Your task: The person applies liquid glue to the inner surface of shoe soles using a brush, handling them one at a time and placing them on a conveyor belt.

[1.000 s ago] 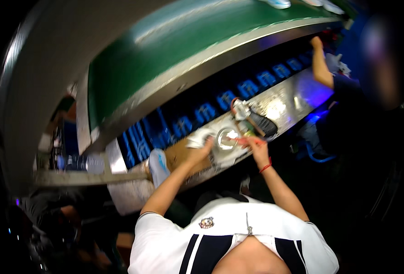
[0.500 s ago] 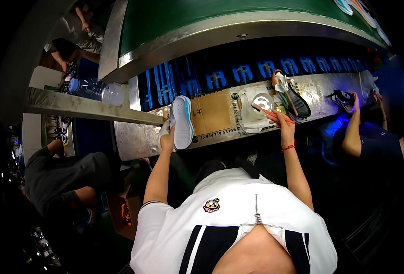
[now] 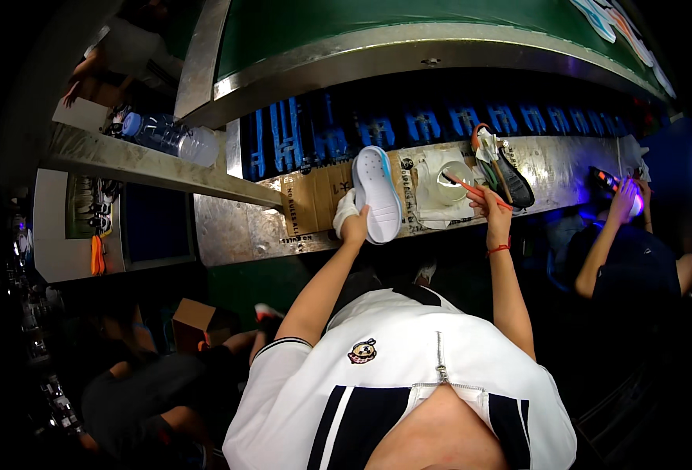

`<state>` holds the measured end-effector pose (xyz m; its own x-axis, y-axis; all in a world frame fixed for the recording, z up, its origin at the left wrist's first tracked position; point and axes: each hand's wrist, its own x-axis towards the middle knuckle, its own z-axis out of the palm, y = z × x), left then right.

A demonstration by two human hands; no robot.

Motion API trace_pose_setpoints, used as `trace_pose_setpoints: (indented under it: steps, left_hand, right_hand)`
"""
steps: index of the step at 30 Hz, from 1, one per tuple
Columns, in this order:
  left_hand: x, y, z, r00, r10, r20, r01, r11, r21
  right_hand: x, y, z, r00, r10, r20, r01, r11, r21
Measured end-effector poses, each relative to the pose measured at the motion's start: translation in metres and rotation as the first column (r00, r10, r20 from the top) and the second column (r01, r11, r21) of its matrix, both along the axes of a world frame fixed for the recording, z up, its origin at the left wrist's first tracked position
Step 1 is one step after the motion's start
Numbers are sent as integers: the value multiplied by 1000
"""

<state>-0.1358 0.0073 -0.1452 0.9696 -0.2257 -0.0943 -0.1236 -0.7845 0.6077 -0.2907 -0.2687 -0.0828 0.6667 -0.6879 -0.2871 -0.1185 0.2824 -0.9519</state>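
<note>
My left hand point(image 3: 351, 222), which has a white covering over its fingers, grips a white shoe sole point(image 3: 378, 197) with a light-blue edge. The sole stands tilted up over the cardboard sheet point(image 3: 315, 205) on the metal bench. In my right hand point(image 3: 493, 207) is a thin red-handled brush point(image 3: 479, 193). Its tip is at a round pale dish point(image 3: 450, 188), which sits on a crumpled white sheet point(image 3: 434, 213). Whether the tip touches the dish's contents I cannot tell. Just beyond my right hand lies a dark shoe point(image 3: 517, 186) with brush-like sticks and white paper beside it.
A metal rail point(image 3: 158, 171) at the left carries a clear bottle point(image 3: 170, 139) with a blue cap. Blue brackets point(image 3: 423, 124) line the bench's back, below a green-topped shelf point(image 3: 362, 27). At right a co-worker's hands point(image 3: 624, 202) hold a shoe; another person point(image 3: 150, 395) bends low at left.
My left hand has carried the sole rightward, closer to the dish. My right hand and brush have shifted slightly. The person at left has bent lower, and the co-worker's shoe at right has turned.
</note>
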Motion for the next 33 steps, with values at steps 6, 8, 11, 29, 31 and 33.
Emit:
trace_pose_setpoints:
  steps: [6,8,11,29,31,33]
  left_hand:
    - [23,-28,60,940,-224,259,235,972,-11]
    - [48,-45,86,687,-653,321,581,757,298]
    - [83,-76,71,172,-927,333,802,328,499]
    - [122,7,155,683,-654,-324,568,755,-328]
    - [90,23,136,671,-544,-503,272,813,-515]
    - [55,36,117,560,-533,-634,-227,637,-737]
  right_hand:
    - [-1,-4,1,999,15,-47,-13,999,43]
    - [0,-3,-1,999,17,-43,-15,999,47]
    - [-2,-2,-2,999,29,-32,-28,999,32]
    - [-12,-16,-12,1000,7,4,-7,998,-55]
    - [-6,-19,-17,998,25,56,-19,995,-94]
    - [0,-23,-18,998,37,60,-30,992,-122]
